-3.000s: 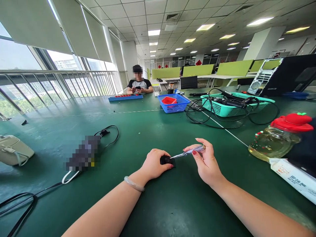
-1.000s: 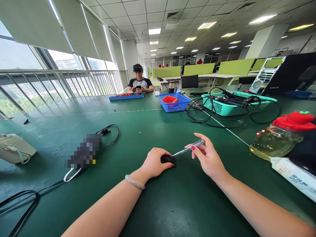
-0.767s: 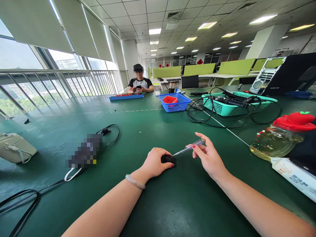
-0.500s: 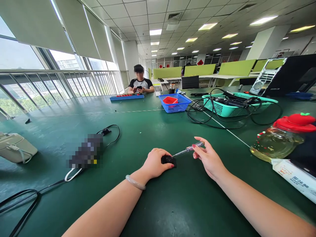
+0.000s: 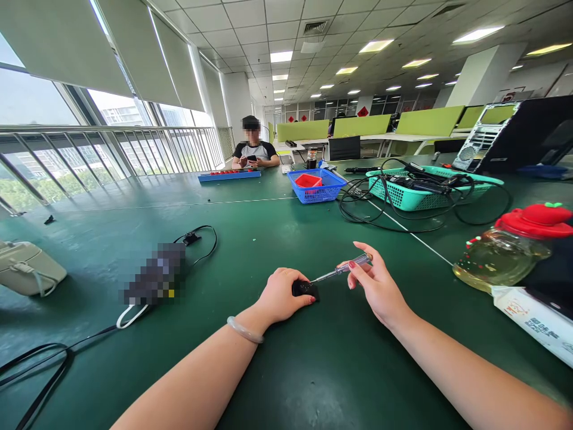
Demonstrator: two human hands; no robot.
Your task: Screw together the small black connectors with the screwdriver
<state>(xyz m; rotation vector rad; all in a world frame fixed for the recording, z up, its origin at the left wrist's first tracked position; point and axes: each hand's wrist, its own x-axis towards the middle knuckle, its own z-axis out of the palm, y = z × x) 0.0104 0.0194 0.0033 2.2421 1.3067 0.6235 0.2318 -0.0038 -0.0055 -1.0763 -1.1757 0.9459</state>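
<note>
My left hand (image 5: 283, 295) is closed around a small black block-like part (image 5: 305, 290) on the green tabletop, thumb on its near side and fingers on its far side. Small light dots show on the part's upper face; its exact kind is too small to tell. With my right hand (image 5: 378, 280) I hold a screwdriver (image 5: 342, 268) by its clear handle, between thumb and fingers. The shaft slants down to the left, and its tip is at the part's far top edge. Whether the tip sits in a screw cannot be made out.
A blurred-out dark device (image 5: 156, 272) with cables lies left. Ahead are a blue basket (image 5: 317, 194) and a teal basket (image 5: 403, 202) with trailing black cables. A red-lidded glass jug (image 5: 501, 263) and a white packet (image 5: 535, 322) stand right. A person (image 5: 254, 149) sits at the far end.
The screwdriver's tip and my right hand have shifted very slightly left. My left hand keeps its hold on the black part. The view has barely moved.
</note>
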